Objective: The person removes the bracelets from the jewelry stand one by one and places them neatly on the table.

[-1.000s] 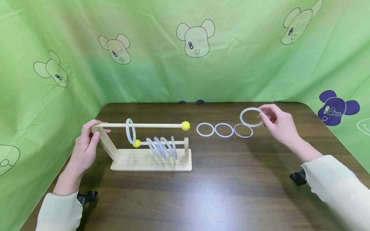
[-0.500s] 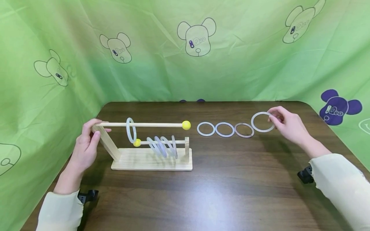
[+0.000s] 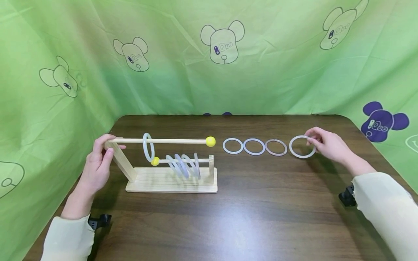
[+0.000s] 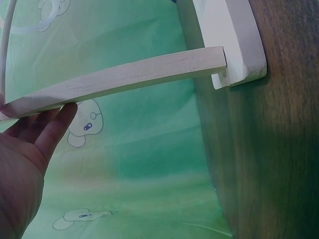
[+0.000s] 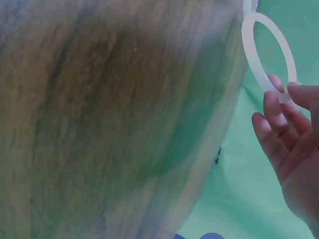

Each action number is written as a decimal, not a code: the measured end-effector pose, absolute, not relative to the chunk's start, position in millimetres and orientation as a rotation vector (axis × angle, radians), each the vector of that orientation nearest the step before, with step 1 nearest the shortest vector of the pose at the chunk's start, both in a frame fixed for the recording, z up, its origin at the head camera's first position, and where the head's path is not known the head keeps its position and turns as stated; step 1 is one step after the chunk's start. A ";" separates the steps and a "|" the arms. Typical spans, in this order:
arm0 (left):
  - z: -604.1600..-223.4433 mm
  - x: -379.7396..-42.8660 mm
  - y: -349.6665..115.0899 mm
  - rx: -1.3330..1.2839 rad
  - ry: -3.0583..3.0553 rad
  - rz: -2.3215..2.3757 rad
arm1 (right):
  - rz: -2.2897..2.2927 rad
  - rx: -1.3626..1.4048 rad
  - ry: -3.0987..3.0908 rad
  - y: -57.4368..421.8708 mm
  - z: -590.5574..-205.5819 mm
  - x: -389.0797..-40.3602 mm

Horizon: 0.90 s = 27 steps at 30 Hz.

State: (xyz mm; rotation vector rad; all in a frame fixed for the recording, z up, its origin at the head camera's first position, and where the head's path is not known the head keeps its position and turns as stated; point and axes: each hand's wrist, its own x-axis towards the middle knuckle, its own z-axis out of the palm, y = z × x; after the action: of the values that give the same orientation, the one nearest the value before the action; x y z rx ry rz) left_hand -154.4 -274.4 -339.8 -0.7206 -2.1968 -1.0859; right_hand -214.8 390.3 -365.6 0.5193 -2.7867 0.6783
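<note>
My left hand [image 3: 97,163] grips the top of the slanted post [image 4: 124,77] of a wooden rack [image 3: 143,185]. The rack's upper rod [image 3: 179,141] ends in a yellow ball [image 3: 210,141] and carries one pale ring [image 3: 145,148]. Several pale rings [image 3: 183,166] lean on the lower rod, which has its own yellow ball [image 3: 155,161]. At the right, my right hand [image 3: 330,145] pinches a whitish ring [image 3: 291,151] by its right edge, thumb against fingers. In the right wrist view that ring [image 5: 252,57] is tilted, low by the table's far part.
Three rings lie flat in a row on the brown table [image 3: 261,203]: one pale blue [image 3: 224,148], one bluish [image 3: 245,148] and one purplish [image 3: 267,148]. A green printed curtain [image 3: 173,90] hangs behind and beside the table.
My right hand has carried the whitish ring rightward, off its overlap with the purplish ring, then lowered it toward the table. My left hand and the rack keep their places.
</note>
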 end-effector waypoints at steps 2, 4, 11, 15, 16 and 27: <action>-339.9 -154.5 -274.5 -0.719 -2.195 -1.091 | 0.725 0.513 -2.822 391.1 -366.5 -216.4; -340.1 -154.8 -274.5 -0.715 -2.195 -1.093 | 0.762 0.504 -2.849 392.0 -367.8 -218.5; -340.3 -155.2 -274.0 -0.713 -2.196 -1.089 | 0.735 0.452 -2.932 397.3 -374.0 -229.1; -340.6 -155.0 -273.8 -0.718 -2.193 -1.092 | 0.657 0.408 -2.981 399.9 -377.6 -235.1; -340.7 -154.9 -273.8 -0.720 -2.193 -1.091 | 0.635 0.400 -2.987 400.3 -378.5 -236.3; -341.0 -155.9 -274.8 -0.726 -2.193 -1.086 | 0.550 0.401 -3.033 399.6 -381.5 -249.0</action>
State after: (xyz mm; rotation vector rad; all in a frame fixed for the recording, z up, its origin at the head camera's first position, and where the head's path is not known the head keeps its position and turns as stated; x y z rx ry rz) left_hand -155.9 -274.8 -341.0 -0.7265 -2.1934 -1.0861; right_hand -249.0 399.6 -381.5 0.4010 -3.0327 0.5504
